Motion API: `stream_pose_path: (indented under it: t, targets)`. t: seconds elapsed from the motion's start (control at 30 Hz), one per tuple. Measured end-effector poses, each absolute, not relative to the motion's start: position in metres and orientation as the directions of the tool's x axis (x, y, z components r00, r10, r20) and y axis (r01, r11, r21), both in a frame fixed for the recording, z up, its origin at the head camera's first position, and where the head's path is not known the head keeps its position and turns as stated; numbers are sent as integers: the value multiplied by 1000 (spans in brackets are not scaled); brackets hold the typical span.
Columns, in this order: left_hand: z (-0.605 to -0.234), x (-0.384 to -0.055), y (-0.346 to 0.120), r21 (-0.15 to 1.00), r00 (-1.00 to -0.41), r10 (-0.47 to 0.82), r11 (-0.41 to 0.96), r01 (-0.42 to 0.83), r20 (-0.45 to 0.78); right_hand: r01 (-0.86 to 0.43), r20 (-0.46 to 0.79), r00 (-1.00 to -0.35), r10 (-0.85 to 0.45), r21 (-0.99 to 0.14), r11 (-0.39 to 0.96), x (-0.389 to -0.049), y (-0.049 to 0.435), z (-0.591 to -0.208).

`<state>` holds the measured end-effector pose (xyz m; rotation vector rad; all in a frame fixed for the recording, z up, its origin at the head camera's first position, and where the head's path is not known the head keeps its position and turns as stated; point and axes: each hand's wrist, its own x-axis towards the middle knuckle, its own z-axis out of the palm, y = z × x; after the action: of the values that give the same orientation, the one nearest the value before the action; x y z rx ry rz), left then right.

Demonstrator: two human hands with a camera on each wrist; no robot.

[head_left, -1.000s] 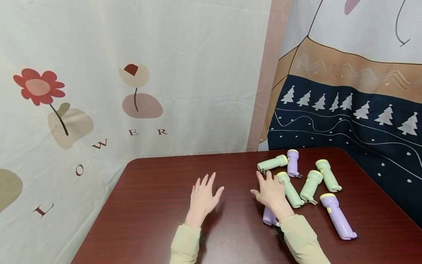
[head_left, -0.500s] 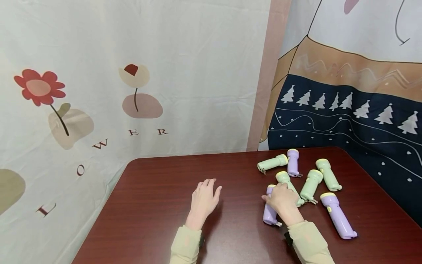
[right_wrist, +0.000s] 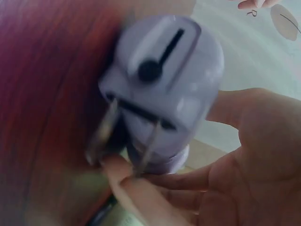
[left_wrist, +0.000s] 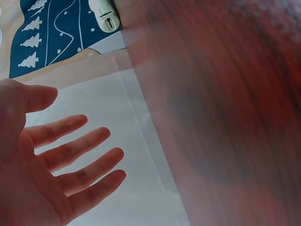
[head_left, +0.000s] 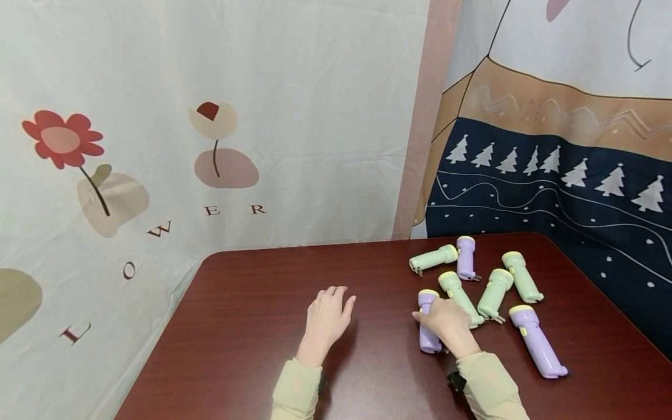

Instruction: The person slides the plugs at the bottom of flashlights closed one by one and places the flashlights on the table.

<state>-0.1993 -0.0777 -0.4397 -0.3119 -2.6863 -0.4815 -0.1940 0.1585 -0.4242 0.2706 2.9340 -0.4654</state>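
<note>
My right hand (head_left: 448,324) grips a purple flashlight (head_left: 429,341) at the right of the table, thumb on its left side and fingers on its right. In the right wrist view the flashlight (right_wrist: 169,70) shows its rear end, with a dark keyhole slot and two metal plug prongs sticking out. Close by on the right lies a green flashlight (head_left: 461,298) with a yellow rim. My left hand (head_left: 325,318) holds nothing and hovers over the middle of the table; its fingers are spread and relaxed in the left wrist view.
Around the right hand lie more green flashlights (head_left: 495,296), one purple flashlight (head_left: 465,259) at the back and another purple flashlight (head_left: 538,344) at the right. The dark red-brown table (head_left: 252,338) ends at printed curtains (head_left: 325,146).
My right hand came back from farther over the table and closed around the purple flashlight, which shifted slightly. My left hand's fingers relaxed from a straighter spread and drew back a little.
</note>
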Motion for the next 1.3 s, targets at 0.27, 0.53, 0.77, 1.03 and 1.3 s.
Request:
stream_pose_path:
  t: [0.27,0.53,0.77,1.03,1.3]
  targets:
    - [-442,-199,-77,273,-899,150,920,279,412,161,-139,-983,117,-366,917,-202,157,-431]
    - [-442,-199,-76,277,-903,151,920,277,402,170,-156,-981,118,-376,911,-208,154,-432]
    - [-443,-199,-76,277,-901,153,919,280,406,166,-132,-984,121,-415,895,-212,152,-434]
    - [-441,-198,-72,276,-894,171,912,302,413,125,-36,-992,123,-474,871,-213,148,-434]
    - [-438,-195,-65,291,-901,189,903,316,391,112,38,-987,157,-539,835,-215,143,-433]
